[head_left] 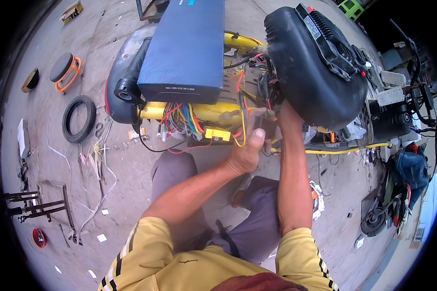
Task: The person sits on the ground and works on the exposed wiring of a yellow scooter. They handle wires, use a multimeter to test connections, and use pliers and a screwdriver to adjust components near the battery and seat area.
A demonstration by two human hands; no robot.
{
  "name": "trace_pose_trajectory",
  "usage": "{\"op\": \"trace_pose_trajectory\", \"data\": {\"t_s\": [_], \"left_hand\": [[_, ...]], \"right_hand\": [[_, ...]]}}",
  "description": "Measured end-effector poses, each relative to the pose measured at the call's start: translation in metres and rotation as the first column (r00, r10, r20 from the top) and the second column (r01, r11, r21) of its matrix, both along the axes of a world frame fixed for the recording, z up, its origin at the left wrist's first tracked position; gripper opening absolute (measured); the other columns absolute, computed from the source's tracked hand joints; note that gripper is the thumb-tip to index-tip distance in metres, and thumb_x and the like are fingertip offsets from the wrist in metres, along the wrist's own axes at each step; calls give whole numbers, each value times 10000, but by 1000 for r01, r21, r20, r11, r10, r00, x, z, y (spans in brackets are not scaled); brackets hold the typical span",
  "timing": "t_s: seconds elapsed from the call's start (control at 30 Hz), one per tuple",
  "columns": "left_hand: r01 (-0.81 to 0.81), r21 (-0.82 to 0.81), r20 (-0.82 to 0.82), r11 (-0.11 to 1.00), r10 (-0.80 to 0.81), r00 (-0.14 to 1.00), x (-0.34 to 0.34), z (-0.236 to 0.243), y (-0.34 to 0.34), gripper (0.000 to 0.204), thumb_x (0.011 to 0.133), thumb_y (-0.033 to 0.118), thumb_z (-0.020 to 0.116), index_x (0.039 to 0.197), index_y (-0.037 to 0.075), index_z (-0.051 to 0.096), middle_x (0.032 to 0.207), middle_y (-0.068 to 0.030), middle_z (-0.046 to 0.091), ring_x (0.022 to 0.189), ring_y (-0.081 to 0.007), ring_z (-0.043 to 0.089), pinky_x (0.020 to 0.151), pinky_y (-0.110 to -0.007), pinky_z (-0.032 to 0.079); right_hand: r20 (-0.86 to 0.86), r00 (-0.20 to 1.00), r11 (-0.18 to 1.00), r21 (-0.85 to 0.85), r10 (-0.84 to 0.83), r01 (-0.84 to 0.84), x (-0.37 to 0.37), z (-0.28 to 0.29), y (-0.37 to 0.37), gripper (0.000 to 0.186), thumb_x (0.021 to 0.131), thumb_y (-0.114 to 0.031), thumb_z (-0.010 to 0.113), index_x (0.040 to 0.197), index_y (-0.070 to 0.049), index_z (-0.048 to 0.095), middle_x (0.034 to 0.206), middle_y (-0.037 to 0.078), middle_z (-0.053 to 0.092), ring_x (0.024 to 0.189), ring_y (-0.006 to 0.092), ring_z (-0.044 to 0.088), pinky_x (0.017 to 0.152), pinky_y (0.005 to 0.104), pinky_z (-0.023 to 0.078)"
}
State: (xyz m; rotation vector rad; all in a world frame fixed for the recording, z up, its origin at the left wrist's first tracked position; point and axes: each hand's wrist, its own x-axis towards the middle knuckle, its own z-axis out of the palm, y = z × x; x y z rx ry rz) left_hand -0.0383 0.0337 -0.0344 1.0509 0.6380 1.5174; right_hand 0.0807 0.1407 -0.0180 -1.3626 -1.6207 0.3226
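Note:
My left hand (247, 153) is closed with its thumb up, around a small dark block-like part (264, 127) beside red and yellow wires (241, 104). My right hand (290, 114) reaches in under the black seat (296, 63), close to that part. Its fingers are mostly hidden. Both hands are at the open yellow frame (211, 112) of a scooter-like vehicle. From the frame hangs a bundle of coloured wires (179, 116), next to a yellow connector (218, 134). A large dark blue box (182, 53) lies across the frame, left of the wires.
A finned black metal unit (327, 41) rests on the seat. On the floor at left are a tyre (79, 119), a round stool with orange legs (67, 70) and a metal frame (46, 206). Vehicle parts and a dark blue bag (410, 167) crowd the right side.

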Motion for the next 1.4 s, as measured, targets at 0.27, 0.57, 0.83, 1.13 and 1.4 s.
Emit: {"op": "trace_pose_trajectory", "data": {"t_s": [0.27, 0.57, 0.83, 1.13, 1.4], "left_hand": [[18, 7, -44, 1000, -18, 999, 0, -10, -1, 638, 1024, 453, 414, 1470, 15, 288, 1050, -108, 573, 670, -114, 533, 610, -256, 432], [38, 34, -23, 999, -37, 999, 3, -15, 0, 657, 1036, 459, 411, 1499, 26, 237, 1121, -110, 546, 693, -109, 531, 630, -259, 441], [48, 22, 15, 999, -48, 999, 4, -18, -1, 671, 1040, 455, 450, 1490, -7, 265, 1053, -90, 557, 700, -96, 515, 619, -259, 439], [8, 31, 26, 999, -8, 1000, 11, -23, 0, 736, 1024, 433, 530, 1521, 9, 192, 1114, -114, 566, 722, -100, 534, 641, -260, 467], [-38, 82, -92, 996, 46, 995, 11, -31, 6, 701, 999, 277, 628, 1494, 17, 204, 1138, -137, 600, 851, -132, 588, 782, -285, 494]], "right_hand": [[-10, 998, 997, 30, -66, 67, 11, -16, 16, 191, 1002, -149, 615, 1047, 21, 692, 930, 51, 676, 791, 138, 597, 713, 320, 482], [-56, 993, 991, 82, -103, 108, 12, -22, 19, 212, 963, -164, 683, 1066, 21, 703, 927, 47, 683, 778, 128, 596, 724, 310, 476], [-67, 992, 991, 74, -106, 111, 9, -12, 11, 235, 977, -186, 670, 1091, 16, 704, 956, 60, 692, 809, 143, 613, 742, 323, 489], [16, 998, 996, -56, -66, 67, -1, 15, -8, 253, 1017, -161, 593, 1127, 40, 700, 1047, 105, 715, 943, 201, 638, 886, 365, 479], [52, 998, 998, -40, -42, 44, -7, 22, -16, 260, 1030, -140, 543, 1137, 54, 681, 1031, 141, 713, 928, 229, 648, 856, 380, 488]]}}
